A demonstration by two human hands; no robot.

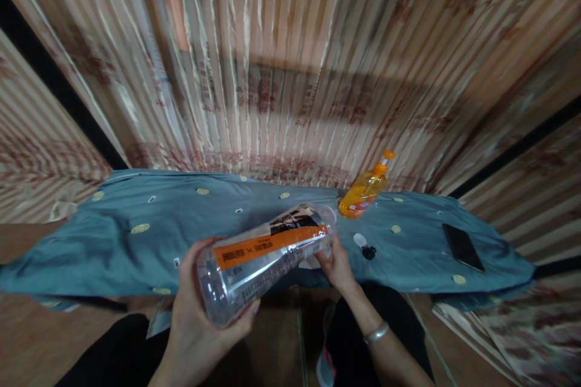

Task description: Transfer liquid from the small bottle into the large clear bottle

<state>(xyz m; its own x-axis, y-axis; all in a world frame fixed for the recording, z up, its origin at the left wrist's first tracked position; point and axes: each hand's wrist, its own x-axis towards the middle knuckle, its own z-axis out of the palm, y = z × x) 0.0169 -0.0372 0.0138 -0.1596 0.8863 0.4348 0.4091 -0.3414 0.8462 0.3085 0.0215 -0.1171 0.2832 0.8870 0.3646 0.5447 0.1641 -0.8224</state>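
A large clear plastic bottle with an orange and black label is held tilted above the near edge of the cloth. My left hand wraps round its wide end at the lower left. My right hand grips the other end, with the fingers partly hidden behind the bottle. I cannot make out what, if anything, is inside. Beyond the right hand stands an orange pump bottle, apart from both hands. A small white disc and a small black object lie to the right of my right hand.
A blue-green patterned cloth covers the narrow table. A dark phone lies at its right end. Striped curtains hang behind, with dark poles slanting at the sides. My dark-clothed knees are below the near edge.
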